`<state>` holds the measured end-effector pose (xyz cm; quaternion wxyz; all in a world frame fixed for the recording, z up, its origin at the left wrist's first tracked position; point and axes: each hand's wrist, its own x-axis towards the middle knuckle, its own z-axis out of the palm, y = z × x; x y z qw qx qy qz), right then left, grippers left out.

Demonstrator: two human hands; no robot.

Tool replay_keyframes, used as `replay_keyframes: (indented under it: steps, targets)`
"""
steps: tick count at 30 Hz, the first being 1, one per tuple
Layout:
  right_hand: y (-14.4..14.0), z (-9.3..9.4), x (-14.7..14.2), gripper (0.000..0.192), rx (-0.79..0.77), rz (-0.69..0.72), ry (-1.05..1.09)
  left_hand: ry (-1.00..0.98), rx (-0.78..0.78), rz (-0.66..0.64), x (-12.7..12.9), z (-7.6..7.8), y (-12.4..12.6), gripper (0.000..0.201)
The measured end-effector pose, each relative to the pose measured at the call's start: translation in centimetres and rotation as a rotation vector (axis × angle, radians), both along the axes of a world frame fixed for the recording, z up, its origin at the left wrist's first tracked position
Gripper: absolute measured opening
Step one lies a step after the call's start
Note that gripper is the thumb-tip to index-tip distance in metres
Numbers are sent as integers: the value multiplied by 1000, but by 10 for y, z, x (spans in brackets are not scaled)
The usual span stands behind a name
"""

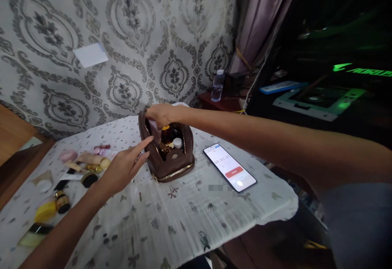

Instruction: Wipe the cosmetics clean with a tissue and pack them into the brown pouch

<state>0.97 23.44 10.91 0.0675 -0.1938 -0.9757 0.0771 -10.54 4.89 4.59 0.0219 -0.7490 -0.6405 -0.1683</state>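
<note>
We see the surface (183,220) with its patterned cloth filling the lower frame. At the centre stands the brown pouch (168,154), open, with small bottles inside. Our right hand (161,114) pinches its top edge from above; our left hand (122,167) is open, fingers stretched, touching its left side. A lit phone (229,167) lies right of it, cosmetics (82,164) at left.

A table (183,220) draped in a pale leaf-print cloth (159,228) carried an open brown pouch (171,162) just beyond the left fingertips (147,141) — a lit phone (229,167) lay beyond the pouch from them, scattered cosmetics (82,167) behind the knuckles.
</note>
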Motion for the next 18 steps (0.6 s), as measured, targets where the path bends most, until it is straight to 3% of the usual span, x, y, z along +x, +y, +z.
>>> replay_keyframes:
  steps: [4, 8, 12, 18]
  targets:
    - [-6, 10, 10, 36, 106, -26, -187, -24, -6, -1, 0, 0, -1, 50]
    - [-3, 13, 19, 40, 103, -20, -133, -45, -28, 3, 0, 1, -3, 51]
    - [7, 13, 20, 18, 21, -57, -101, -95, -58, 11, 0, 0, -5, 52]
    - [9, 14, 16, 29, 1, -234, -20, -110, -65, 40, -1, -9, -14, 53]
